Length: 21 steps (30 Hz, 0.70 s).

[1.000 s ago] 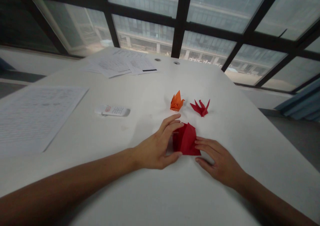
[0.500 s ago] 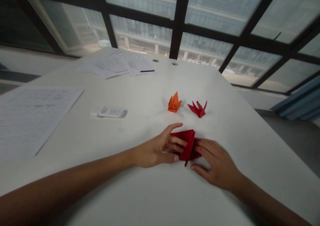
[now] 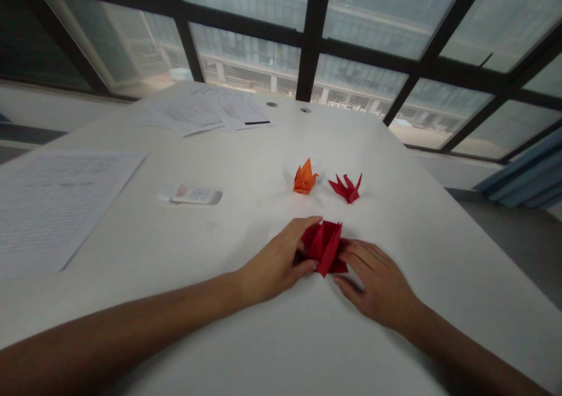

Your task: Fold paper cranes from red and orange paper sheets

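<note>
A partly folded sheet of red origami paper (image 3: 324, 245) stands on the white table between my hands, its layers spread apart. My left hand (image 3: 285, 260) grips its left side, with the index finger at the top edge and the thumb at the lower edge; the other fingers are partly hidden behind the paper. On the right side, the fingertips of my right hand (image 3: 375, 276) reach into the folds, and its thumb rests apart, near the table. Just beyond stand an orange origami crane (image 3: 305, 178) and a smaller red origami crane (image 3: 346, 189).
To the left lies a white remote control (image 3: 193, 195). A large printed sheet (image 3: 65, 203) covers the left part of the table (image 3: 246, 349), and several papers (image 3: 197, 112) lie at the far edge. Dark-framed windows (image 3: 307, 51) rise behind it.
My left index finger has come down onto the paper's top edge. The paper's upper layers have opened out, showing a raised fold in the middle. My right hand has barely moved.
</note>
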Motion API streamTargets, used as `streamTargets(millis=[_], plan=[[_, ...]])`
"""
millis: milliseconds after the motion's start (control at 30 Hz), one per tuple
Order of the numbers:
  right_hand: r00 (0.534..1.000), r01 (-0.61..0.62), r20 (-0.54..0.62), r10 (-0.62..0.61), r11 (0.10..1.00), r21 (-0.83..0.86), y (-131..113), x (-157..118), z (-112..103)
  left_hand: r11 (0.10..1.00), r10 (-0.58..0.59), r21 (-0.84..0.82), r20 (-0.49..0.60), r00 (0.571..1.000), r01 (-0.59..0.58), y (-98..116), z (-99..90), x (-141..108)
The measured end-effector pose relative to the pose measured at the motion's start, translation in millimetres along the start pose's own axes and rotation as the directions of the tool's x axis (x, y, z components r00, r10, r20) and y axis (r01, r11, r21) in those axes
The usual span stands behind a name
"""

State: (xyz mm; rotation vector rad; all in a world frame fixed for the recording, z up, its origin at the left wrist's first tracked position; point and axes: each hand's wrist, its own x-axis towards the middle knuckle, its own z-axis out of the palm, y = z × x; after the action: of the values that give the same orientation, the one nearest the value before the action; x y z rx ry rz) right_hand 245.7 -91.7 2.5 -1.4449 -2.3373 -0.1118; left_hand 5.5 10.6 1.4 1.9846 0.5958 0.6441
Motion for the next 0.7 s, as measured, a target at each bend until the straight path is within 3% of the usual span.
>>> streamTargets(millis=[200, 367, 467, 533, 600, 700], plan=[[0.999, 0.026, -0.033, -0.027, 1.0, -0.008, -2.2, -5.8, 5.9, 0.995, 0.038, 0.097, -0.079, 0.996, -0.03, 3.1, -1.0, 1.1], [0.98, 0.173, -0.093, -0.173, 0.985, -0.014, -9.7, -6.0, 1.7, 0.963, -0.018, 0.268, -0.087, 0.996, 0.041, 7.8, -2.3, 0.4], [0.975, 0.201, -0.084, -0.205, 0.978, -0.058, -14.5, -5.7, -1.1, 0.938, -0.02, 0.343, -0.067, 0.998, 0.042, 10.5, -2.3, -1.1], [0.978, 0.182, -0.094, -0.186, 0.982, -0.05, -15.9, -6.4, -1.5, 0.932, 0.018, 0.363, -0.034, 0.999, -0.004, 11.6, -2.4, -1.9], [0.977, 0.127, -0.177, -0.122, 0.992, 0.017, -14.1, -7.7, -1.2, 0.93, 0.049, 0.366, -0.027, 0.998, -0.036, 11.6, -2.6, -2.3], [0.938, -0.042, -0.331, 0.104, 0.981, 0.19, -3.8, -8.5, -0.6, 0.917, 0.067, 0.397, -0.06, 0.996, -0.038, 9.1, -1.9, -2.3]])
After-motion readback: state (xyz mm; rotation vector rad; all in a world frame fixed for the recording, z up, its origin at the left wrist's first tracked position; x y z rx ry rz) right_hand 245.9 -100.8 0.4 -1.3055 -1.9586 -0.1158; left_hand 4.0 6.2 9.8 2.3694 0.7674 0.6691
